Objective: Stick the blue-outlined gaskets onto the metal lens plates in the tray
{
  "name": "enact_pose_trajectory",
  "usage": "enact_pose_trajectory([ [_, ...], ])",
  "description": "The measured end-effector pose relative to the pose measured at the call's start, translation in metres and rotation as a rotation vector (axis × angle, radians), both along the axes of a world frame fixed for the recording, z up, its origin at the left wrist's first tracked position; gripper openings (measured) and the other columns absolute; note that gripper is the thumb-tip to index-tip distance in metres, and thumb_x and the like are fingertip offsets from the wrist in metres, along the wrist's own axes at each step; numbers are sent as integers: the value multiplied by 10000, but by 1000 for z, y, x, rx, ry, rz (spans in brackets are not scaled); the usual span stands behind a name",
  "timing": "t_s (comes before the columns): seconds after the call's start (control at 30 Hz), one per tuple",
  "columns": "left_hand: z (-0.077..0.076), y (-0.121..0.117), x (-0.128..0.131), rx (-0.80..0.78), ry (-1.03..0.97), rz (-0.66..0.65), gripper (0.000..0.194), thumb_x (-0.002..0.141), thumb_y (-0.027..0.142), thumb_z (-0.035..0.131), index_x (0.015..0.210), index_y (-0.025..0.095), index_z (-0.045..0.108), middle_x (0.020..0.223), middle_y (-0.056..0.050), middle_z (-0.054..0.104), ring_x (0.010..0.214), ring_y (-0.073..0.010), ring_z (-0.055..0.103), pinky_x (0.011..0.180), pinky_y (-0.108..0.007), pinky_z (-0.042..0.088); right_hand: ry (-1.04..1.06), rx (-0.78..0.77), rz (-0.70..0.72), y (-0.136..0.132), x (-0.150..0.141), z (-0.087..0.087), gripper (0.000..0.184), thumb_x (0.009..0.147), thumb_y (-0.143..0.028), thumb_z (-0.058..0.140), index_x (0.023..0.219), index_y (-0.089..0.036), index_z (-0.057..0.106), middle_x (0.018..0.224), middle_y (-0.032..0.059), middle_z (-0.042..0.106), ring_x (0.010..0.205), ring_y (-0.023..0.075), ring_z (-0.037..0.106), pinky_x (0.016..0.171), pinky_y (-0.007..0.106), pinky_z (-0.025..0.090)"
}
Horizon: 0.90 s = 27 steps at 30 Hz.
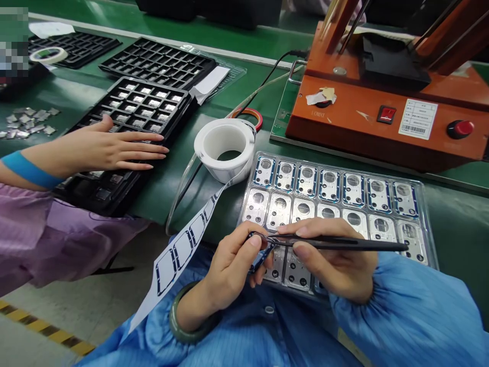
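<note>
My left hand (239,257), with a green bangle at the wrist, is closed on a small rectangular part with a dark blue edge (262,259), largely covered by my fingers. My right hand (334,255) grips black tweezers (344,243), whose tips meet the part near my left thumb. Both hands are above a clear plastic tray (430,224) of silver metal plates with round holes. Plates in the far row, such as this one (353,188), carry blue frames. A roll of white backing (225,148) trails a strip of black-and-blue frame stickers (183,250) down to my left.
At left, a co-worker's hand (114,145) with a blue wristband lies over a black compartment tray (179,120). Loose metal pieces (28,122) lie beyond that arm. An orange machine (359,112) with a red knob stands behind my tray. Cables (267,84) run behind the roll.
</note>
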<state>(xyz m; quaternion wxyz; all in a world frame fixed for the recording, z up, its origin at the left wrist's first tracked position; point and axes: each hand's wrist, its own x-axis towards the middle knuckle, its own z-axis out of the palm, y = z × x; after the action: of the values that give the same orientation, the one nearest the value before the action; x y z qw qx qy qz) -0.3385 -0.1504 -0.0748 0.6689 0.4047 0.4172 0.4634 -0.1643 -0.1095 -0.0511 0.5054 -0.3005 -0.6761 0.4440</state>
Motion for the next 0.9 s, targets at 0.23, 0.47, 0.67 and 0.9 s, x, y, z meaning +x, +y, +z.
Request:
enact_pose_trajectory([
  [0.23, -1, -1, -1, 9, 18, -10, 226, 933, 398, 458, 901, 189, 536, 647, 15, 605, 421, -74, 507, 379, -172, 398, -17, -74, -2, 2, 0, -1, 226, 824, -116, 654, 1007, -245, 625, 957, 4, 728, 862, 166, 707, 733, 255, 593],
  [0.47, 0, -1, -1, 21, 39, -4, 215, 935, 396, 460, 902, 198, 535, 636, 26, 602, 410, -69, 503, 370, -165, 390, -35, -103, 21, 2, 1, -3, 227, 827, -107, 655, 1010, -235, 621, 955, 13, 714, 854, 165, 698, 753, 275, 578],
  [0.67, 0, 0, -1, 30, 44, -8, 205, 934, 391, 463, 893, 201, 528, 631, 29, 598, 410, -67, 503, 370, -161, 385, -72, -113, 0, 2, 1, -2, 201, 833, -115, 652, 994, -231, 624, 945, 6, 710, 851, 156, 692, 754, 264, 564],
  [0.9, -1, 0, 0, 41, 61, -4, 212, 934, 386, 457, 881, 192, 523, 627, 27, 595, 403, -70, 498, 363, -165, 381, -89, -90, -15, 3, 1, -2, 184, 834, -125, 650, 984, -227, 626, 929, 9, 712, 843, 160, 689, 750, 271, 566],
])
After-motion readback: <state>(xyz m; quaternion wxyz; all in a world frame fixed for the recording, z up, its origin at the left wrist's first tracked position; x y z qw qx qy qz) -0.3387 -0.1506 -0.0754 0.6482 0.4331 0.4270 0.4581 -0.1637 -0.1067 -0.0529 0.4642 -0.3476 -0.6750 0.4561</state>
